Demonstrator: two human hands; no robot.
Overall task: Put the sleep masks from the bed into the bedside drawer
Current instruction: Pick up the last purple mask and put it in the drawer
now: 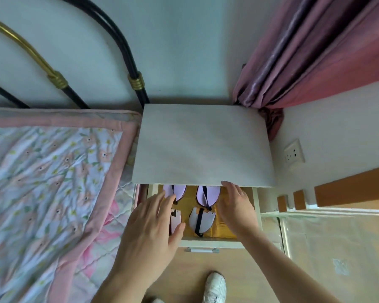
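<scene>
Four sleep masks (202, 221) lie in the open bedside drawer (256, 206), two lilac ones at the back half under the cabinet top (204, 145), two paler ones nearer the front, each with its long axis running front to back. Both hands hover spread and empty over them, the left hand (153, 226) above the left pair, the right hand (236, 206) just right of the right pair. No mask shows on the quilt (48, 171), so closing looks next: the handle (201, 250) lies just below the left hand's thumb, the nearer hand.

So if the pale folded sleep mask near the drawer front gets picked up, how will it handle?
The sleep mask probably flops: it lies folded flat, strap across it. It looks thin, so likely light. Being flat, it shouldn't roll in the drawer.
</scene>
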